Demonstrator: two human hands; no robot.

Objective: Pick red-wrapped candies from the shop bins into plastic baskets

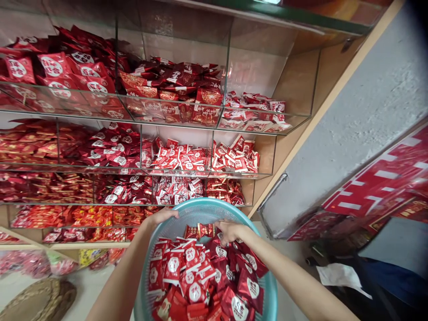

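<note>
Grips the far left rim of a round teal basket [207,203] with the left hand [165,216], fingers bent over the edge and pressed to the plastic. Dips the right hand [230,231] inside, near the far right rim, with fingers slightly bent against dark red packets [234,276]; cannot tell, with the fingertips partly hidden, a pinch from a mere touch. Holds both forearms apart, one to either side of the basket, directly in front of the body at the lower middle of the view. Has the basket well filled: smaller red-and-white packets [189,263] heaped on the left, the dark red ones with white labels piled on the right, and a few red-and-gold packets [203,230] at the far end, just beside the right fingertips. Faces a wooden shelf unit [301,84] with glass dividers, stocked in several rows with red packets, among them large ones with white round labels [53,67] at upper left. Has colourful plastic bags [90,256] below the shelves, a round woven piece [36,298] at lower left, and a grey wall [368,102] with a red-and-white sheet [377,178] to the right.
</note>
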